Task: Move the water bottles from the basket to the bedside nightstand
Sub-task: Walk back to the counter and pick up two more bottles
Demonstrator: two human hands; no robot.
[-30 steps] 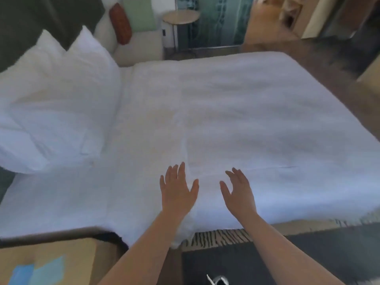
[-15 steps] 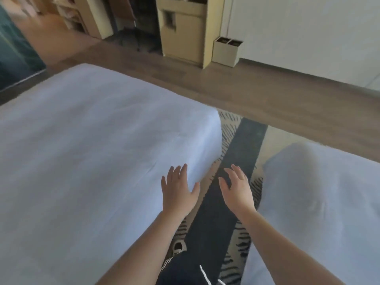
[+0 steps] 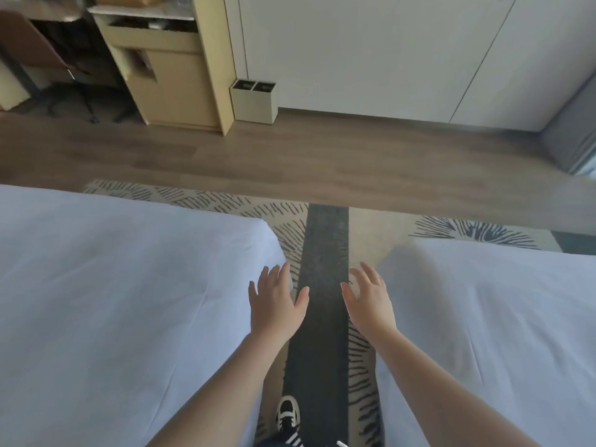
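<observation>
My left hand (image 3: pixel 274 306) is held out palm down with the fingers straight and a little spread, holding nothing; my right hand (image 3: pixel 371 301) is out beside it, fingers loosely extended, also holding nothing. Both hover over the dark grey stripe (image 3: pixel 325 253) of the beige rug with black dash pattern (image 3: pixel 364 221) that runs between two beds. The left hand is above the near corner of the white-sheeted bed on my left (image 3: pixel 113 301), the right hand just at the edge of the white-sheeted bed on my right (image 3: pixel 500 333). Below my arms, on the stripe, my black and white sneaker (image 3: pixel 288 414) shows. Past the rug lies brown wood-plank flooring (image 3: pixel 290 156), then a small cream two-compartment bin (image 3: pixel 253 101) against a pale wooden cabinet (image 3: pixel 171 69), and white wall panels (image 3: pixel 371 50). I cannot see any water bottles, the basket or the nightstand from here
</observation>
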